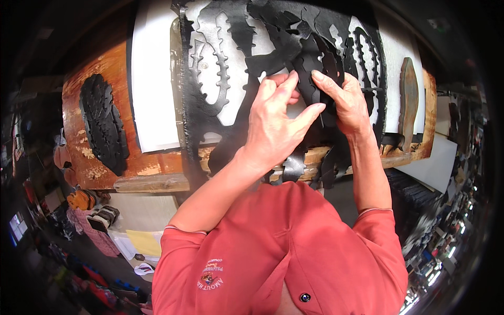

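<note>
Head view: the left hand [275, 123] and right hand [344, 100] meet over a wooden workbench [105, 68], both pinching a black cut-out piece [315, 63] at the centre of a black perforated sheet [210, 121] (toothed openings show white board [155, 79] beneath). A stack of black pieces [102, 123] lies at left.
</note>
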`<act>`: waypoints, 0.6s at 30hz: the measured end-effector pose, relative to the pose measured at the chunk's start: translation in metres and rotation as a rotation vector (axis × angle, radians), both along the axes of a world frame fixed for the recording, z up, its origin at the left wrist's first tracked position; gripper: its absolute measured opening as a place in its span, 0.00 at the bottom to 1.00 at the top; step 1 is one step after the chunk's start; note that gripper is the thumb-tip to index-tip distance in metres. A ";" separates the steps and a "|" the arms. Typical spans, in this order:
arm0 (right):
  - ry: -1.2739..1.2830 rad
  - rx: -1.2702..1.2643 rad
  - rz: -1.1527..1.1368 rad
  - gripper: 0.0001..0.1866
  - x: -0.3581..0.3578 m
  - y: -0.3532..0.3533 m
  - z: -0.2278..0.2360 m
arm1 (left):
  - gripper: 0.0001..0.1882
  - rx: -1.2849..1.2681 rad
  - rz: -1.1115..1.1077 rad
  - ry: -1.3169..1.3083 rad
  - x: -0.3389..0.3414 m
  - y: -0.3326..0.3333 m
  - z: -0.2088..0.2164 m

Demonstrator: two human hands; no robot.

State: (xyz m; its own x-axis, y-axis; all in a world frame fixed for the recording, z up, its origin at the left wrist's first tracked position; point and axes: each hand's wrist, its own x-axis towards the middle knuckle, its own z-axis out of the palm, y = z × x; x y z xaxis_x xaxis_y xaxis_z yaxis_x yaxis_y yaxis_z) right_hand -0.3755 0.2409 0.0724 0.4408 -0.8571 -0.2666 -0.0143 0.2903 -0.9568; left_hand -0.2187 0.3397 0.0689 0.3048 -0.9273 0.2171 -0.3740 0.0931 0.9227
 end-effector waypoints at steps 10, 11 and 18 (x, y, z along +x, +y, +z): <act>-0.079 0.004 0.018 0.13 0.003 0.007 -0.012 | 0.23 0.094 -0.004 0.315 0.003 -0.007 -0.006; -0.076 -0.025 0.024 0.13 0.003 0.007 -0.012 | 0.22 0.073 -0.007 0.326 0.003 -0.006 -0.008; 0.095 -0.197 -0.090 0.11 -0.004 -0.002 0.008 | 0.08 0.232 0.035 0.640 0.024 0.001 -0.025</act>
State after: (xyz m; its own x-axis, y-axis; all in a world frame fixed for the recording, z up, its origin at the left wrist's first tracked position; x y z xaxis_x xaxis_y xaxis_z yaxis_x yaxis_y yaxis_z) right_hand -0.3792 0.2392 0.0807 0.3408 -0.9315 -0.1270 -0.0896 0.1023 -0.9907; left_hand -0.1942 0.3404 0.0436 0.3373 -0.9155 -0.2193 0.2525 -0.1364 0.9579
